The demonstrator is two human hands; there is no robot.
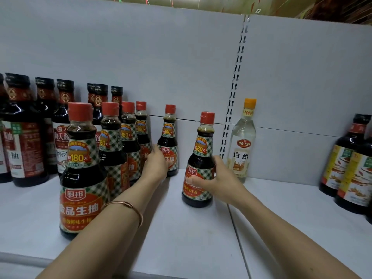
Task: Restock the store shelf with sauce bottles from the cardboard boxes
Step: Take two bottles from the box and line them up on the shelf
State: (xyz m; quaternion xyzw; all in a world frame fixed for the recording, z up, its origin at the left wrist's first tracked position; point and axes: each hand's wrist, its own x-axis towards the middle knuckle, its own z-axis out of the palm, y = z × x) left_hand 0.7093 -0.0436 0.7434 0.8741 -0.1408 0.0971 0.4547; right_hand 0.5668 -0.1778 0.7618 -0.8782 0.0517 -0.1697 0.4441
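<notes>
A red-capped sauce bottle (199, 162) stands straight up, cap on top, on the white shelf (181, 228) and is gripped around its lower label by the right hand (217, 178), so part of the label is hidden. Farther back, another bottle (168, 141) is held by the left hand (156, 164), whose fingertips are hidden against it. A row of the same bottles (112, 141) is seen just to the left, and a clear vinegar bottle (241, 141) to the right.

Rear bottle (168, 141): red-capped soy sauce, upright by the shelf's (181, 228) back edge.
Front bottle (199, 164): identical, upright, mid-shelf.
</notes>
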